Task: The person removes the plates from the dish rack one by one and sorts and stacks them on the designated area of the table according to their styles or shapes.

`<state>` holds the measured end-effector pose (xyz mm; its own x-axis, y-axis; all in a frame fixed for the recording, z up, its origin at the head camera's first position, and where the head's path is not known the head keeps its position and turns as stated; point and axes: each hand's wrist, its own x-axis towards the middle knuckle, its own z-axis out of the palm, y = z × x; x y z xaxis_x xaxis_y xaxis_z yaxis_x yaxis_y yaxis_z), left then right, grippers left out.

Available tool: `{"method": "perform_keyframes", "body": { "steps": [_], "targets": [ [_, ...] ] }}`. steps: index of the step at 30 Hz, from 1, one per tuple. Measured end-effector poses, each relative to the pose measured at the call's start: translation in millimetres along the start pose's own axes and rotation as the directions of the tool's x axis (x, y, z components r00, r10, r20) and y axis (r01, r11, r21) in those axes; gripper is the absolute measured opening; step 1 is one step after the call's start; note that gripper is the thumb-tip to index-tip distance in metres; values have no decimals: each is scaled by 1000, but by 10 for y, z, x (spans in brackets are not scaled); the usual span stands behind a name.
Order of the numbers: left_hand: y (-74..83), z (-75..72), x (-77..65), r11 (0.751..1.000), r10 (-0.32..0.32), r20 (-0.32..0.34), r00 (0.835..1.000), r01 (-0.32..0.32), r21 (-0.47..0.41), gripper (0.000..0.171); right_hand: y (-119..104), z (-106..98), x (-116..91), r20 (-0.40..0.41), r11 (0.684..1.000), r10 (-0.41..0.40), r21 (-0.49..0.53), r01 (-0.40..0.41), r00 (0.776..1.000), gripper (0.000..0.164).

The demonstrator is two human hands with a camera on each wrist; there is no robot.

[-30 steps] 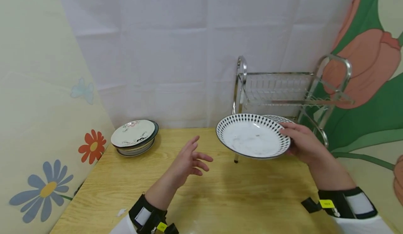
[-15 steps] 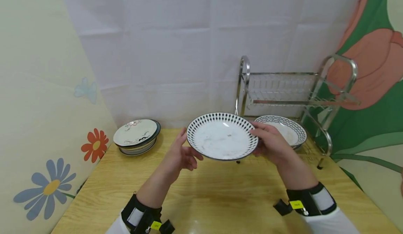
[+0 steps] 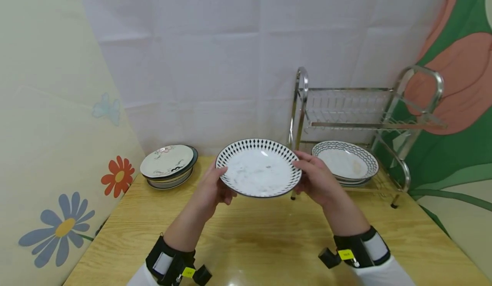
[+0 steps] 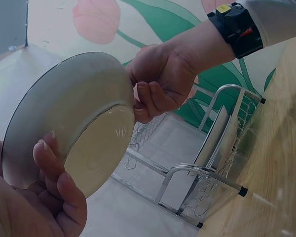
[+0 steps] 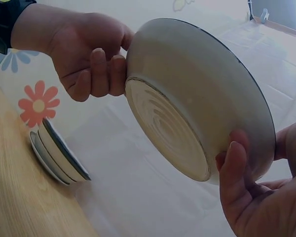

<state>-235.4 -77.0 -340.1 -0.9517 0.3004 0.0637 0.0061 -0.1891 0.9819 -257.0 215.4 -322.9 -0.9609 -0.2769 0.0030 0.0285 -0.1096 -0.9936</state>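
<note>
A white plate (image 3: pixel 258 170) with a black diamond-patterned rim is held up above the table, tilted so its top faces the head camera. My left hand (image 3: pixel 210 188) grips its left edge, thumb over the rim and fingers underneath. At the right edge my right hand (image 3: pixel 316 177) pinches the rim the same way. Both wrist views show the plate's plain underside (image 4: pixel 99 148) and raised foot ring, with fingertips pressed against it. Grey smudges mark the plate's inner face.
A two-tier metal dish rack (image 3: pixel 349 125) stands at the back right. On its lower level lies a stack of plates, topped by a wavy-rimmed one (image 3: pixel 344 161). Another plate stack (image 3: pixel 168 163) sits at the back left of the wooden table (image 3: pixel 253 243), near the painted wall.
The plate has moved left from in front of the rack to the middle, carried by my right hand. My left hand has come up and taken hold of its left edge.
</note>
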Motion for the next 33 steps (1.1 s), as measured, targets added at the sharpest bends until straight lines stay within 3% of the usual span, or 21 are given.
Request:
{"method": "perform_keyframes", "body": {
  "steps": [13,19,27,33],
  "targets": [
    [-42,42,74,1000,17,-75,997,-17,1,56,47,-8,-2,-23,1000,-2,22,3,1000,59],
    [-57,52,150,999,42,-153,987,-42,6,54,83,11,7,-34,1000,21,11,-20,999,60],
    [-119,-6,431,998,57,-278,959,-47,44,51,160,29,25,9,997,1,75,-2,1000,61],
    [-206,-81,681,996,37,-358,933,-6,87,56,261,107,73,49,993,36,113,-41,998,65]
  ]
}}
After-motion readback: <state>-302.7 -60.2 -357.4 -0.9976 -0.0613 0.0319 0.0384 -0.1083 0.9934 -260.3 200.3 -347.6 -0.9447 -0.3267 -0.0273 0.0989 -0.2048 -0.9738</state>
